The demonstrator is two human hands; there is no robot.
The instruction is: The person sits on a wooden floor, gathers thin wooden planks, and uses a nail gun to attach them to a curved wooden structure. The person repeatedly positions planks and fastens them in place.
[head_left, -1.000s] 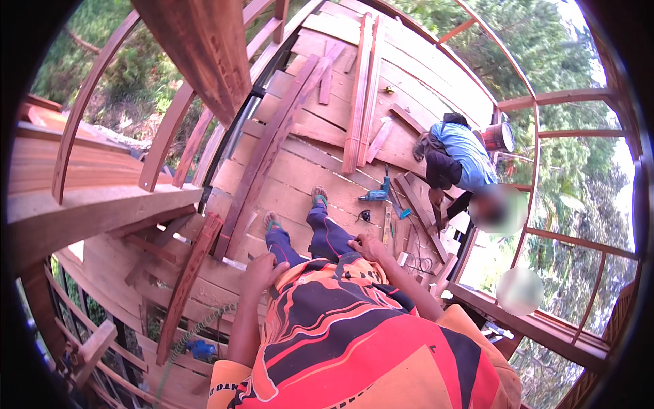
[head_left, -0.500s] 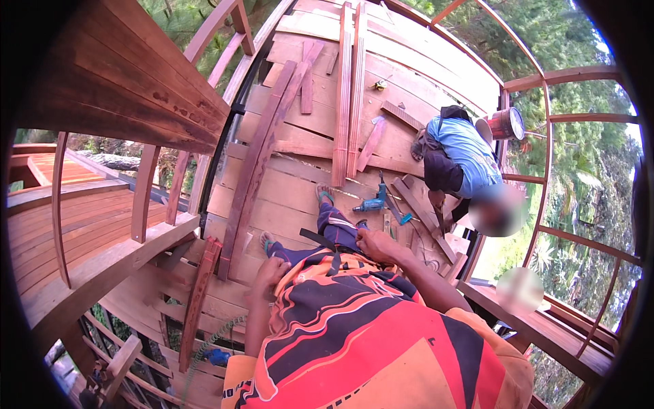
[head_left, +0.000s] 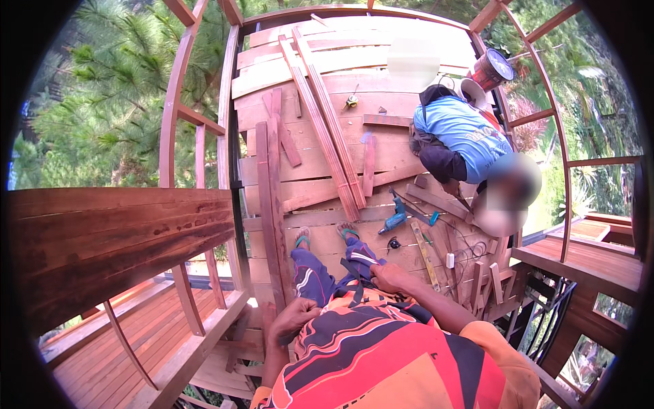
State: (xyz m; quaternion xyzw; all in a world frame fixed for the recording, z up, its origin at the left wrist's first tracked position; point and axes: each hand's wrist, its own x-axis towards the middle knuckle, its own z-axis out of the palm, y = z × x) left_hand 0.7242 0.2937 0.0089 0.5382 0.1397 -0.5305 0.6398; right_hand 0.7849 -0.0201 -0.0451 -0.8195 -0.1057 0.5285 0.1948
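Both my hands are at my waist, by the hem of my orange, red and black shirt point(head_left: 388, 341). My left hand point(head_left: 298, 315) is closed at the left hip; what its curled fingers hold is hidden. On the other side, my right hand point(head_left: 393, 278) is closed on the upper edge of my dark blue trousers point(head_left: 360, 258). A black strap point(head_left: 350, 267) hangs loose between the hands, over the trousers. Beyond my right hand, a small black round thing point(head_left: 394, 243) and a blue power drill point(head_left: 395, 216) lie on the plank floor point(head_left: 320, 221).
Long timber beams point(head_left: 269, 198) lie left of my feet, with grooved boards point(head_left: 323, 129) ahead. At right a person in a blue shirt point(head_left: 463, 133) crouches near a bucket point(head_left: 492, 69). A spirit level point(head_left: 425, 258), cables and offcuts lie nearby. Wooden railing point(head_left: 178, 95) borders the left.
My view has turned, so the floor and beams appear at a different angle. Both hands stay at my waist. The crouching person stays bent over the boards.
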